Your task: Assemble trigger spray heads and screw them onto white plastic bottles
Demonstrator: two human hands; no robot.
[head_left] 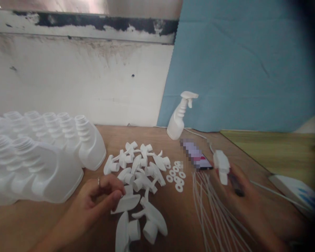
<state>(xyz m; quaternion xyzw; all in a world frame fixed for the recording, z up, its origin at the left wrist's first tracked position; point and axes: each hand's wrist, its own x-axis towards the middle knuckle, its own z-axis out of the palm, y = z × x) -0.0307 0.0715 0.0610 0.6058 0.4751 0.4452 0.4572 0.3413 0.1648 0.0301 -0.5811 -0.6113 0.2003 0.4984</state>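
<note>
My left hand (102, 196) is curled above the front left of a pile of white trigger spray heads (144, 182). Its thumb and fingertips come together beside one spray head; whether they grip something I cannot make out. My right hand (241, 199), blurred, holds up a single white trigger spray head (222, 166). A dark object (236, 185) shows at that hand, its kind unclear. Small white ring washers (175, 175) lie to the right of the pile. Between them and my right hand, a bundle of thin white tubes (207, 203) stretches toward the front edge.
Rows of white bottles without tops (49, 168) stand at left. A bottle with a spray head fitted (176, 120) stands by the wall. A phone (196, 154) with a cable lies behind the tubes. At right is a white box with blue marks (296, 190).
</note>
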